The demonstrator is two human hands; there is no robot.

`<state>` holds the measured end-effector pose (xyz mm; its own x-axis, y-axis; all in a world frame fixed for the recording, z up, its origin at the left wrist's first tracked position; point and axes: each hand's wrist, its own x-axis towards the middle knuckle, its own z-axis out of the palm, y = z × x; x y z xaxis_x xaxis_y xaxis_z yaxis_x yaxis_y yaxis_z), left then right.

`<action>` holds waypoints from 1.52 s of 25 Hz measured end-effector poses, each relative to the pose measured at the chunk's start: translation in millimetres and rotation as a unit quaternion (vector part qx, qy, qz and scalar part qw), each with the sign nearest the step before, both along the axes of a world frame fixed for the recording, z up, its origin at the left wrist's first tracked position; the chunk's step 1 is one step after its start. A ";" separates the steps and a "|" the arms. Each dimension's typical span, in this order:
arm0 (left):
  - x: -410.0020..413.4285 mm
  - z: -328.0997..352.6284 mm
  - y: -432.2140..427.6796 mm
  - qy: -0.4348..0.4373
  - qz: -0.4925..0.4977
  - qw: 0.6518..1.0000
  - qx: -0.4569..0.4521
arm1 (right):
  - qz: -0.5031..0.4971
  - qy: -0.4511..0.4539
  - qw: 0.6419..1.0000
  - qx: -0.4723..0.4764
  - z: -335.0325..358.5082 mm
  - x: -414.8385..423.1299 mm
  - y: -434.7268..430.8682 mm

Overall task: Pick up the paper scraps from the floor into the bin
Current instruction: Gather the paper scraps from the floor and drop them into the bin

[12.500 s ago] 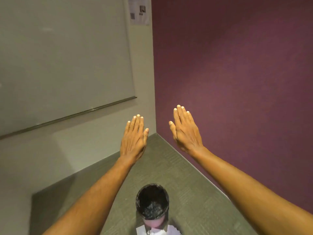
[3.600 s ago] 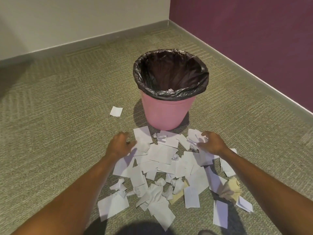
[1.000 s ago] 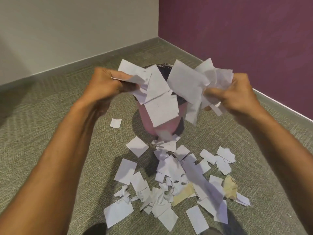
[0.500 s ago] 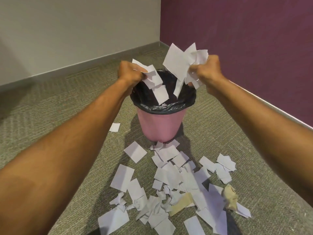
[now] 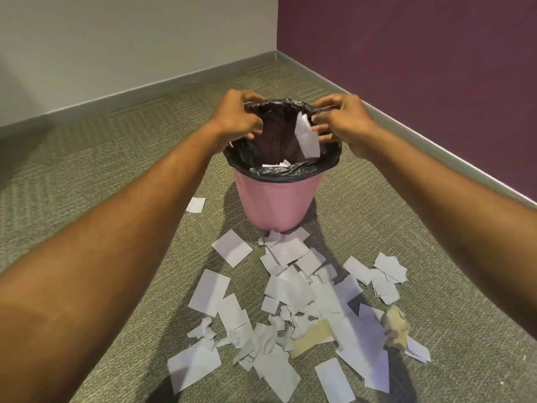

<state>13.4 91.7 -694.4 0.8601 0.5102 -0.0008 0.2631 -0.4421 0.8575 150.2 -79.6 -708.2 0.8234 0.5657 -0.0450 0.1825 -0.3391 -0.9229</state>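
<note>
Since the two bunches held above the pink bin (image 5: 276, 205) half a second ago are gone, a few paper scraps (image 5: 279, 163) now lie inside its black liner (image 5: 290, 171). One sheet (image 5: 306, 135) hangs at the half-curled fingers of the right hand (image 5: 344, 123); I cannot tell if they still pinch it. The left hand (image 5: 236, 117) is curled over the rim with no paper, and most scraps still wait on the carpet (image 5: 87, 170), so many loads remain.

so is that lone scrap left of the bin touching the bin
Apart. The head view shows bare carpet between the lone scrap and the pink bin.
</note>
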 end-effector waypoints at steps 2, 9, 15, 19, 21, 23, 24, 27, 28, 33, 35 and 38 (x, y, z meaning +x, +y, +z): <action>-10.3 -1.6 -5.9 -0.073 0.048 0.996 -0.026 | 0.002 -0.004 0.999 0.032 -0.7 -3.4 -2.8; -69.7 -97.0 -19.4 -0.086 0.412 0.907 -0.015 | -0.194 -0.060 0.979 0.026 -50.2 -23.8 -64.7; -117.3 -226.1 -22.1 0.281 0.138 0.946 0.084 | 0.113 0.029 0.940 -0.321 -201.4 -45.2 -96.7; -113.9 -252.6 -30.7 0.341 -0.040 0.909 0.236 | 0.314 -0.097 0.852 -0.408 -232.6 -70.1 -64.0; -106.2 -262.2 -27.9 0.372 -0.084 0.888 0.257 | 0.353 -0.146 0.812 -0.441 -236.6 -76.9 -44.9; -101.2 -272.0 -25.1 0.406 -0.112 0.875 0.238 | 0.368 -0.157 0.785 -0.473 -242.1 -81.5 -33.5; -100.5 -276.6 -24.7 0.420 -0.129 0.869 0.226 | 0.376 -0.154 0.774 -0.485 -246.7 -82.3 -30.9; -107.4 -285.7 -33.5 0.436 -0.158 0.865 0.189 | 0.403 -0.171 0.739 -0.512 -256.8 -85.1 -34.3; -111.7 -286.0 -40.4 0.427 -0.157 0.871 0.183 | 0.405 -0.182 0.737 -0.510 -257.9 -89.0 -37.3; -134.4 -279.3 -94.8 0.373 -0.166 0.899 0.157 | 0.395 -0.213 0.747 -0.491 -254.2 -109.2 -66.3; -138.3 -275.8 -114.0 0.378 -0.176 0.893 0.169 | 0.389 -0.196 0.747 -0.503 -251.5 -113.3 -82.4; -132.8 -280.4 -136.3 0.396 -0.187 0.877 0.198 | 0.371 -0.194 0.743 -0.523 -253.7 -129.3 -106.7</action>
<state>-119.4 -44.7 -974.8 0.7770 0.2872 -0.5602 0.4796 -0.8465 0.2312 20.9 -186.3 -961.9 0.3691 0.6931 -0.6192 0.8603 -0.5068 -0.0544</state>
